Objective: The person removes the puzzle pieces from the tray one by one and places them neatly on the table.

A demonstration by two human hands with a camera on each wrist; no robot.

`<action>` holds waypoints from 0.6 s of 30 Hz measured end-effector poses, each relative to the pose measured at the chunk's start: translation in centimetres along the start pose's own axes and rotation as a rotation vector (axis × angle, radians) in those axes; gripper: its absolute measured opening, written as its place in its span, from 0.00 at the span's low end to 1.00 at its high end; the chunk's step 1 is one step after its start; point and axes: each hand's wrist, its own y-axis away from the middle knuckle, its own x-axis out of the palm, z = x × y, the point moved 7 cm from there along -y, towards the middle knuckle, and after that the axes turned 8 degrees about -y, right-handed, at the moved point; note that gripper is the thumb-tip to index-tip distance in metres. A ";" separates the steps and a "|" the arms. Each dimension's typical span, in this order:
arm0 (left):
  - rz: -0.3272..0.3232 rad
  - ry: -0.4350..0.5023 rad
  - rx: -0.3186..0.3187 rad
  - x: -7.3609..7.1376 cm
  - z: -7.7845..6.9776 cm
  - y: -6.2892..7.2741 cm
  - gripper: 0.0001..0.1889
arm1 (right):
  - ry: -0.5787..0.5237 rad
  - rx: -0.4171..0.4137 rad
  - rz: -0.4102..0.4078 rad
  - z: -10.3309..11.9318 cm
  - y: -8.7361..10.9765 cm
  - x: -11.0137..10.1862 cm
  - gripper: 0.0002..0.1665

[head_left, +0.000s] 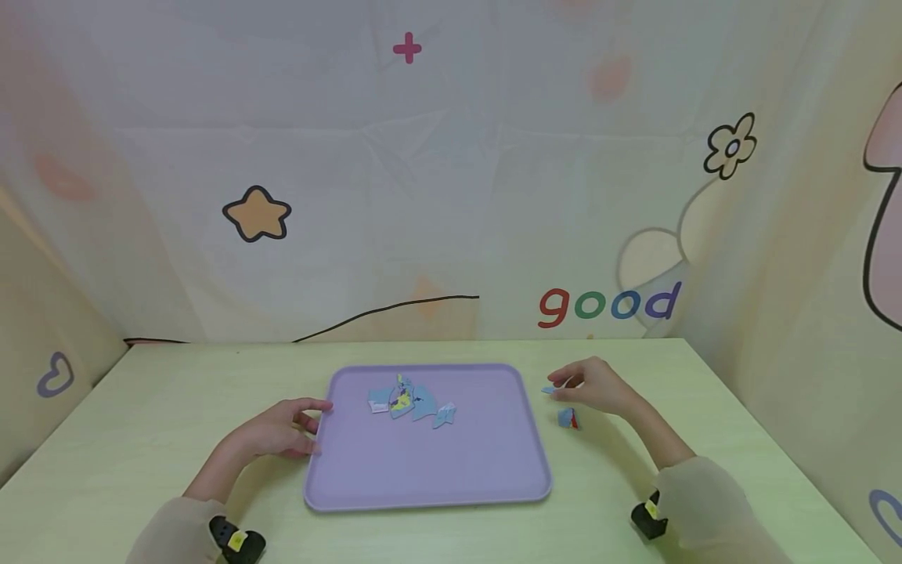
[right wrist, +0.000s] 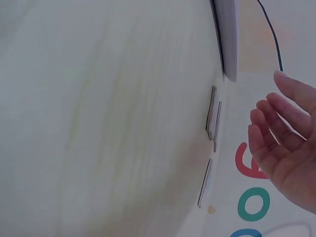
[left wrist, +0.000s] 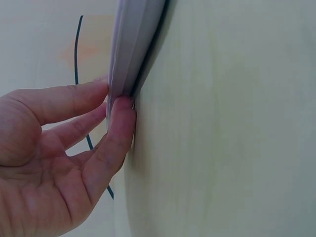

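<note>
A shallow purple tray (head_left: 423, 470) with a raised rim lies flat on the counter (head_left: 141, 439), its far edge near the counter's far edge. In the tray, toward the far edge and left of the middle, flat puzzle pieces sit close together: a pale blue piece (head_left: 377, 399) at the left end, a yellow-patterned piece (head_left: 402, 399) in the middle, a plain light blue piece (head_left: 424, 403) to its right, and a smaller star-like piece (head_left: 445, 415) at the right end, set a little nearer the tray's front edge.

The left hand (head_left: 280, 429) is at the tray's left edge; its grip is closed on the rim, thumb and fingers pinching it.

On the counter, outside the tray's right edge, lie more pieces. A blue piece with a red patch (head_left: 568, 419) is nearer the front edge than a small blue piece (head_left: 548, 389). The right hand (head_left: 590, 385) is just above that small one, and its grip is open, the fingers loosely bent and apart from the thumb. The right wrist view shows these outside pieces edge-on, flat on the counter below the fingers.
</note>
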 end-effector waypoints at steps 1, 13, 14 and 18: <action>0.000 0.000 0.001 0.0 0.0 0.0 0.34 | -0.011 -0.010 0.008 0.2 -0.2 0.3 0.21; 0.003 0.021 -0.007 0.0 0.2 -0.2 0.34 | -0.048 -0.136 0.090 3.6 -2.7 4.6 0.18; 0.002 0.020 -0.007 0.1 0.3 -0.2 0.34 | -0.050 -0.141 0.097 3.8 -2.8 5.0 0.18; 0.003 0.021 -0.007 0.1 0.2 -0.2 0.34 | -0.045 -0.146 0.117 4.5 -3.5 6.3 0.19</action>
